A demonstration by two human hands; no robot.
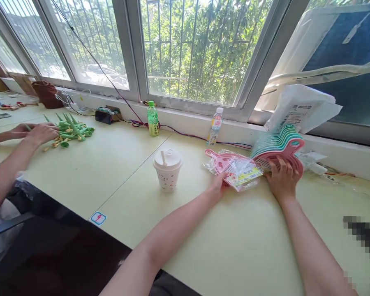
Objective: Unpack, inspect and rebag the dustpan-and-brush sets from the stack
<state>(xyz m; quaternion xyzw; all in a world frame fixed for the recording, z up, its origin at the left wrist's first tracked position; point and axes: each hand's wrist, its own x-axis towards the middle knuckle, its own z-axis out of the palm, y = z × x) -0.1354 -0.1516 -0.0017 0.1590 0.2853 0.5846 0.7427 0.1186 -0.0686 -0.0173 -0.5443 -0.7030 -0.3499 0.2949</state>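
My left hand point(219, 185) grips the near edge of a clear plastic bag point(248, 174) with a yellow label. A pink fan-shaped piece point(222, 161) with a loop handle and pale comb-like teeth or bristles shows through it; its exact kind is unclear. To the right, my right hand point(282, 179) has its fingers curled over the foremost pink loop-handled piece point(291, 150) of an upright row. Behind that piece stand several similar teal pieces point(285, 133), close together. The thumb points toward the bag, and the fingers hide the lower part of the front piece.
A lidded paper cup point(168, 174) stands left of my arms. Green-capped bottle point(153, 119) and white-capped bottle point(215, 126) stand near the sill, by cables. White packaging point(302, 107) leans behind the row. At left, another person's hands point(43, 133) handle green pieces point(75, 129).
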